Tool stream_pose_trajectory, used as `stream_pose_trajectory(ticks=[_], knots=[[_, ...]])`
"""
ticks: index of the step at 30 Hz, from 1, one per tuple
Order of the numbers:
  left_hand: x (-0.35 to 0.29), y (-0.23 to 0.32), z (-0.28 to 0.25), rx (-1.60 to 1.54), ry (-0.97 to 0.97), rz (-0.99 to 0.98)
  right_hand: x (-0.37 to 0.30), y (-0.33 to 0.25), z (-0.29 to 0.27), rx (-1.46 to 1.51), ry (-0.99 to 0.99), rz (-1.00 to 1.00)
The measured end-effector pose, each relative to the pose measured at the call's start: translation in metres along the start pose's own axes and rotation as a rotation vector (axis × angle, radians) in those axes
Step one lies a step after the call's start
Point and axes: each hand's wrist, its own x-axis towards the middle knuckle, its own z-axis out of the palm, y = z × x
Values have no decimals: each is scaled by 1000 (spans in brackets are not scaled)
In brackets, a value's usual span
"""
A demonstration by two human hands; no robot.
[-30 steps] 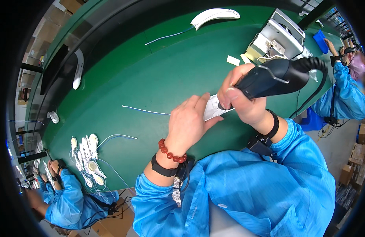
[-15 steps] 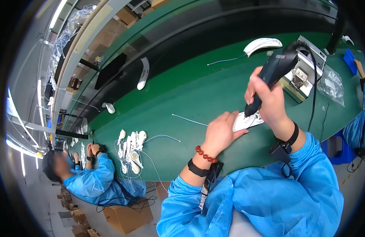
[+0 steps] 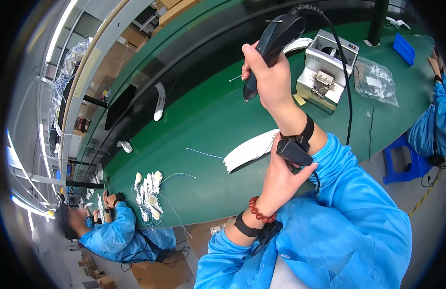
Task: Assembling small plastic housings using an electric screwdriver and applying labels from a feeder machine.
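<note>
Raised above the bench, my right hand (image 3: pixel 271 79) is closed around a black electric screwdriver (image 3: pixel 276 41), its bit pointing down and clear of any part. A long white curved plastic shell (image 3: pixel 249 151) lies on the green bench below, a thin cable coming from its left end. My left hand (image 3: pixel 281 180) is at the shell's right end, with fingers on the far side and thumb stretched to the right. A black box (image 3: pixel 295 151) strapped to my right wrist covers the middle of that hand, so its hold on the shell is hidden.
A grey metal machine (image 3: pixel 322 77) stands behind my right forearm, beside a clear plastic bag (image 3: pixel 377 82). Several white cabled parts (image 3: pixel 148 192) lie at the left. A blue tray (image 3: pixel 404 49) sits far right; co-workers sit at both sides. The screwdriver's black cord (image 3: pixel 346 96) trails rightward.
My right hand has lifted the screwdriver up and away from the shell. My left hand has shifted right along it, uncovering its left end. The whole view has also shifted.
</note>
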Motion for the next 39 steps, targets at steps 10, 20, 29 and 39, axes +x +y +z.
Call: stream_pose_trajectory(ticks=[10,20,29,39], knots=[[15,3,15,-196,269,-3,-6,20,-10,-418,-30,-272],[15,10,23,-14,415,38,-3,19,-24,-542,-216,-439],[26,10,-3,-9,188,-9,14,-7,-19,282,-24,165],[47,8,-26,100,-134,64,34,-20,-39,177,98,57]])
